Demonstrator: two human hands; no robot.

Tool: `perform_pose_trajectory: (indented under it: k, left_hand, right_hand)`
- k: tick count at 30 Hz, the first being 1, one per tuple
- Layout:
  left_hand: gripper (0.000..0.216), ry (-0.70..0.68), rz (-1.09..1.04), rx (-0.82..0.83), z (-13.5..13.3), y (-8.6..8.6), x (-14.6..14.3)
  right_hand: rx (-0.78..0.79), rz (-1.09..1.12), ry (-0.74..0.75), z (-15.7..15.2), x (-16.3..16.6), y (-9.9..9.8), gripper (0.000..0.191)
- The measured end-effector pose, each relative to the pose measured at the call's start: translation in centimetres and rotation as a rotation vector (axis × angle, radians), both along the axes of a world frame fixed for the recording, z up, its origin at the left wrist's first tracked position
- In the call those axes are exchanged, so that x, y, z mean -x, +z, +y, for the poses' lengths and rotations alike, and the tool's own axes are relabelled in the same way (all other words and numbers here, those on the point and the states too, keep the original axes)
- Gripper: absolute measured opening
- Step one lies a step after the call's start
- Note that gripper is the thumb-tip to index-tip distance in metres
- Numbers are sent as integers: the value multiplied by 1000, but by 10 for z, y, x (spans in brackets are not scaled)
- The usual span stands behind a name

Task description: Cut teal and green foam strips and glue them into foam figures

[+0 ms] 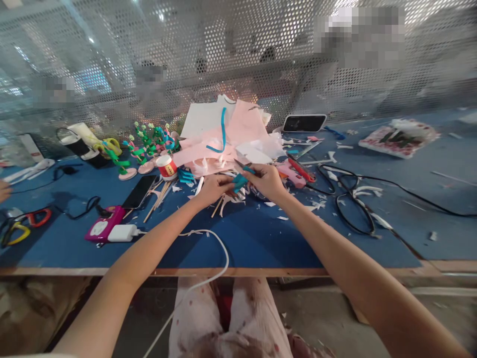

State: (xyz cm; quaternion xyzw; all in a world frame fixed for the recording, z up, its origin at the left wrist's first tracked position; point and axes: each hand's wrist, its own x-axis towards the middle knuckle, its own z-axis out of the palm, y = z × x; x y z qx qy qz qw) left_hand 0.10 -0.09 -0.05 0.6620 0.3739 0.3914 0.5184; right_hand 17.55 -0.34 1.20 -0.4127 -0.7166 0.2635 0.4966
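Observation:
My left hand point(215, 190) pinches a small teal piece of paper or foam point(242, 180) above the middle of the cluttered table. My right hand point(269, 180) is closed at the other side of that piece. A pair of scissors point(239, 164) is in the right hand, a pointed blade sticking out to the upper left; the handles are hidden by the fingers. Just left of my hands lie several cut teal pieces point(186, 176). Behind them, a curled teal strip point(223, 130) rests on pink sheets point(248, 122). Paper scraps and thin sticks point(158, 200) lie around.
Several green twisted figures point(143, 149) stand at the left by a red-and-white tub point(166, 168). A phone point(139, 192), a magenta power socket point(106, 223) and a white cable point(219, 243) lie nearer. Rightward are a pink glue gun point(292, 175) and black cable point(357, 179). Another person's hand point(4, 191) shows far left.

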Motion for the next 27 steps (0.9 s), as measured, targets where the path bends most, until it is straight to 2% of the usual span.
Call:
perform_pose_trajectory:
  k: [5, 7, 11, 15, 19, 27]
  left_hand:
    - [29, -23, -51, 64, -1, 3, -1]
    - [36, -62, -66, 109, -2, 6, -1]
    - [47, -107, -150, 203, -3, 8, -1]
    - [49, -163, -204, 298, -2, 7, 0]
    - [46, -217, -214, 343, -3, 4, 0]
    - [45, -235, -215, 356, -4, 5, 0]
  right_hand:
    - [51, 163, 44, -1, 2, 1, 31]
    - [104, 268, 106, -2, 3, 3, 32]
    - [310, 432, 318, -5, 4, 7, 46]
    - [466, 511, 431, -8, 6, 8, 46]
    - [508, 554, 471, -7, 6, 8, 48]
    - [542, 591, 479, -6, 7, 4, 47]
